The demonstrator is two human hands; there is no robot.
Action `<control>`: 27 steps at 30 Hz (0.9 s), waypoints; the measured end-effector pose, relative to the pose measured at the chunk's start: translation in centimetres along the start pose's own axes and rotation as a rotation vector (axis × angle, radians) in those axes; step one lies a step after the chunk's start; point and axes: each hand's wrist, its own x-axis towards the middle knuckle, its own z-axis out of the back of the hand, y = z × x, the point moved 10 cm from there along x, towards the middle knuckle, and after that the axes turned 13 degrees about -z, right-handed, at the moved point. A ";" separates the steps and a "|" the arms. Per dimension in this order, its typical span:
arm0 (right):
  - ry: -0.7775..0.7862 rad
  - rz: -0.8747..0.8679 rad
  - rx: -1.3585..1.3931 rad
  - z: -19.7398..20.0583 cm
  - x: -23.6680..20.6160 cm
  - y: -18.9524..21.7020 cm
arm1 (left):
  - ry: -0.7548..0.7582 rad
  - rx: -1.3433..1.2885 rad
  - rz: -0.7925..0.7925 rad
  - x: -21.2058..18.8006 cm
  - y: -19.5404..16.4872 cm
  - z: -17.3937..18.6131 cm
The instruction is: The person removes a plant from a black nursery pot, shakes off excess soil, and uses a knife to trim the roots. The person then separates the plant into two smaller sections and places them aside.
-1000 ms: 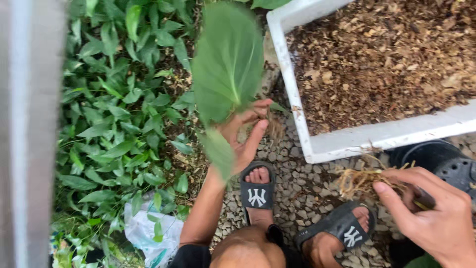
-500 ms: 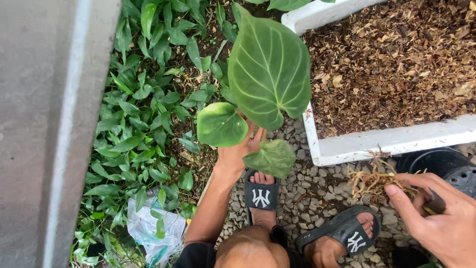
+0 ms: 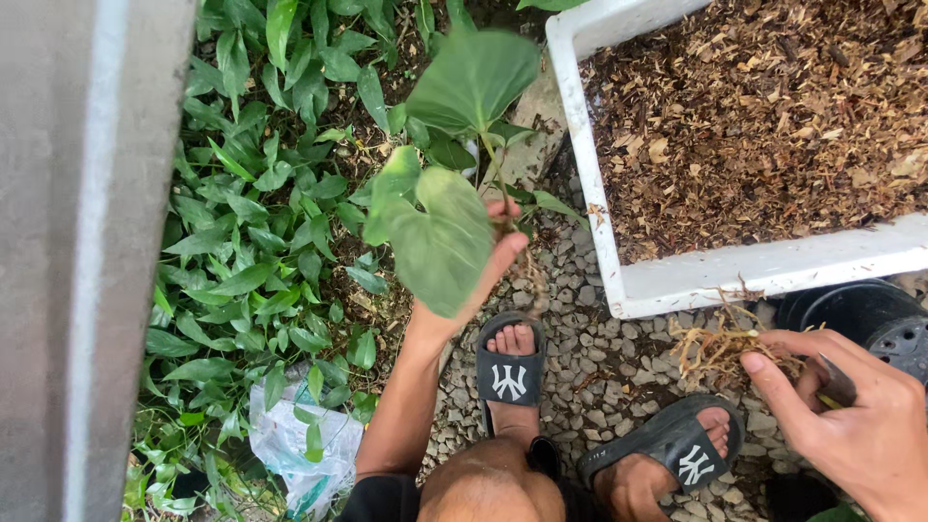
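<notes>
Squatting over pale gravel (image 3: 590,377), you have both feet in black slide sandals (image 3: 509,379), toes pointing to twelve o'clock. Your left hand (image 3: 483,271) is raised at the centre of the view, its fingers pinched around the stem of a small plant (image 3: 440,227) with broad heart-shaped green leaves; thin roots hang below the grip, toward the gravel. The largest leaf stands at twelve o'clock from that hand, and two more cover your palm on its nine o'clock side.

Your right hand (image 3: 851,425) sits at four o'clock, thumb and fingers closed on a tangle of dry tan roots (image 3: 720,348) that touches the gravel just below the box. A white foam box (image 3: 735,275) filled with brown bark chips (image 3: 773,116) takes up the one to three o'clock area, and a black plastic pot (image 3: 865,314) rests against its near wall, beside your right hand.

Low green ground-cover (image 3: 261,222) spreads from nine to eleven o'clock, with a crumpled clear plastic bag (image 3: 295,440) lying in it at seven o'clock. A grey concrete post (image 3: 87,261) fills the nine o'clock edge.
</notes>
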 end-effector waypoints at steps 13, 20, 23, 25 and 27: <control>0.158 -0.079 -0.183 -2.8 0.8 -2.3 | 0.112 -0.033 -0.176 0.1 -2.1 -1.0; 0.196 -0.071 -0.140 -3.4 0.5 -2.1 | 0.048 0.576 -0.357 -0.2 -2.8 -1.2; 0.208 -0.093 -0.164 -3.5 0.6 -2.1 | 0.120 0.853 -0.615 -1.4 -4.3 -2.1; 0.193 -0.064 -0.149 -3.4 0.6 -1.7 | 0.206 1.112 -0.683 -2.1 -3.8 -2.7; 0.194 -0.069 -0.163 -3.4 0.5 -1.8 | 0.294 1.370 -0.748 -2.8 -3.0 -3.5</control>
